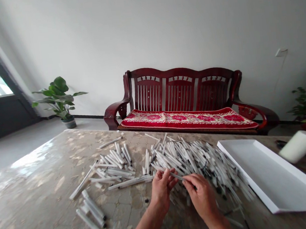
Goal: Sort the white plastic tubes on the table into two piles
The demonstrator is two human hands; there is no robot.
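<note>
My left hand (163, 188) and my right hand (201, 193) are close together at the near edge of a large heap of whitish pens (192, 156). A slim pale pen (177, 176) runs between them, its left end pinched by my left thumb and fingers. The right end sits in the fingertips of my right hand. Left of my hands lies a smaller group of white pen pieces (115, 162). Closer to me, several thick white tubes with black ends (93, 208) lie loose. Whether the held pen is whole or in parts I cannot tell.
A shallow white box lid (270, 207) lies right of the heap. Beyond it stand a white roll (300, 146) and some dark items. The patterned tablecloth (42, 210) covers the table. A red wooden bench (180, 89) and a potted plant (60, 97) are behind.
</note>
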